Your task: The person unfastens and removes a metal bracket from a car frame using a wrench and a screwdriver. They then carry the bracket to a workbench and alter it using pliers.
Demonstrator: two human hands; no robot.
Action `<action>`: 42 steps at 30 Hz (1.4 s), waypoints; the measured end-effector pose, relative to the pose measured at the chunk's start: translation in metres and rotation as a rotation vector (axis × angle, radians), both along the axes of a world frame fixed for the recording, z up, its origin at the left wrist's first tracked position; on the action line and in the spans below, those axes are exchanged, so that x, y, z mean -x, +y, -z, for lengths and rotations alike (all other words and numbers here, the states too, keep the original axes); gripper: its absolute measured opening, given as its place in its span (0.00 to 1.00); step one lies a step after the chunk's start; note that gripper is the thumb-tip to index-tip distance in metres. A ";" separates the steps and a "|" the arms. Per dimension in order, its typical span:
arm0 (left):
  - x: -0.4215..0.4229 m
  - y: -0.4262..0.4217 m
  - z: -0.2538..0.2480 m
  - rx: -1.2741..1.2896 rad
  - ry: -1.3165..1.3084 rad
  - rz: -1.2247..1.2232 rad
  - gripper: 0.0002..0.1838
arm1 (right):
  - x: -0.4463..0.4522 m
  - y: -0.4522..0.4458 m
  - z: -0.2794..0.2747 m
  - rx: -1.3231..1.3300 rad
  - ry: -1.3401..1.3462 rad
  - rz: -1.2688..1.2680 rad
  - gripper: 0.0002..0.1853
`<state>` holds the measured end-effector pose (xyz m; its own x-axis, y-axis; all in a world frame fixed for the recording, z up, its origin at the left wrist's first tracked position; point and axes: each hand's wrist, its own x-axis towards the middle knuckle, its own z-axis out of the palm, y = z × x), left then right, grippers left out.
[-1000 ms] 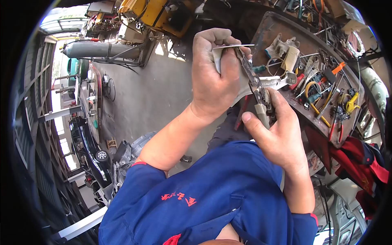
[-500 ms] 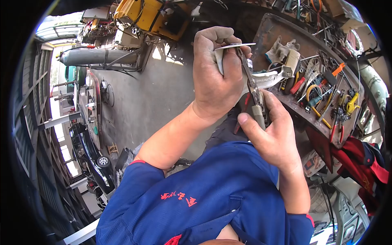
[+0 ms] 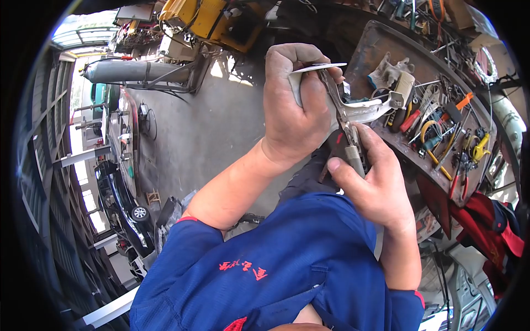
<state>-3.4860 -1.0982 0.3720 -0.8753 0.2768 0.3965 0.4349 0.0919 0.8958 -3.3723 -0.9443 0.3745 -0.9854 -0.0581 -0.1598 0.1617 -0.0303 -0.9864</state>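
Observation:
My left hand [image 3: 296,107] is raised, with its fingers closed round a pale sheet-metal piece [image 3: 296,87]; the piece's flat edge points to the right. My right hand [image 3: 378,179] grips the grey handle of a long-jawed, pliers-like tool [image 3: 352,151]. The tool's narrow metal end reaches up to the left fingers, close to the sheet-metal piece. Whether its jaws bite on the piece is hidden by the fingers. A curved white metal part [image 3: 371,113] shows just behind the tool; I cannot tell if it is joined to what I hold.
To the right stands a metal workbench [image 3: 369,47] with work gloves [image 3: 389,73], pliers, screwdrivers and several other hand tools. A gas cylinder [image 3: 132,71] lies at the upper left, near a yellow machine [image 3: 190,19]. A dark red garment [image 3: 486,226] hangs at the bench's lower right.
The view has shifted slightly, so the bench sits a little lower and further right. Both hands keep their grips, with the left hand slightly lower in the picture.

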 end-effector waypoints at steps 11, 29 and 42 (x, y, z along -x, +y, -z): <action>0.006 -0.009 0.007 0.064 0.175 0.021 0.09 | 0.006 0.008 -0.012 -0.079 -0.038 -0.072 0.26; 0.014 -0.014 0.016 0.085 0.245 0.064 0.10 | 0.013 0.001 -0.004 -0.200 -0.024 -0.030 0.16; 0.006 -0.018 0.017 0.097 0.099 0.079 0.17 | 0.013 -0.008 0.009 -0.232 -0.034 0.019 0.18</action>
<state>-3.4923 -1.1163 0.3548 -0.8072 0.3842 0.4481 0.5302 0.1382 0.8366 -3.3856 -0.9527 0.3651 -0.9797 0.0022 -0.2004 0.1970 0.1933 -0.9612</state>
